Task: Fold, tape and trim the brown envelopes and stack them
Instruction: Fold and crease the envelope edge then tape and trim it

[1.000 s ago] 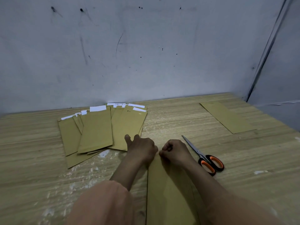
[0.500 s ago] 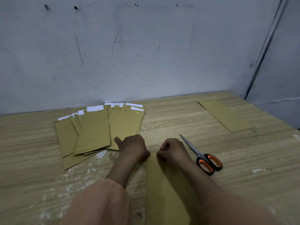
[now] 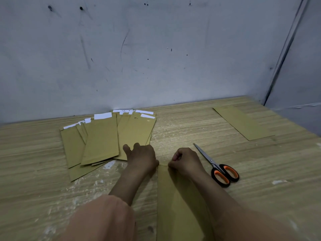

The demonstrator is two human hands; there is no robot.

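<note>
A brown envelope (image 3: 178, 197) lies lengthwise on the wooden table (image 3: 271, 197), directly in front of me. Both hands sit at its far end. My left hand (image 3: 141, 157) is at the far left corner, fingers curled and thumb sticking out to the left. My right hand (image 3: 186, 161) is curled into a fist and pinches the far edge near the middle. The hands hide the fold itself. A loose pile of brown envelopes with white strips (image 3: 102, 140) is fanned out beyond my left hand.
Scissors with orange-and-black handles (image 3: 224, 173) lie shut just right of my right hand, blades pointing away. A single brown envelope (image 3: 243, 123) lies flat at the far right. A grey wall (image 3: 156, 58) borders the table's back edge.
My left hand has slid a little to the left along the envelope's far edge, widening the gap between my hands. My right hand stays put.
</note>
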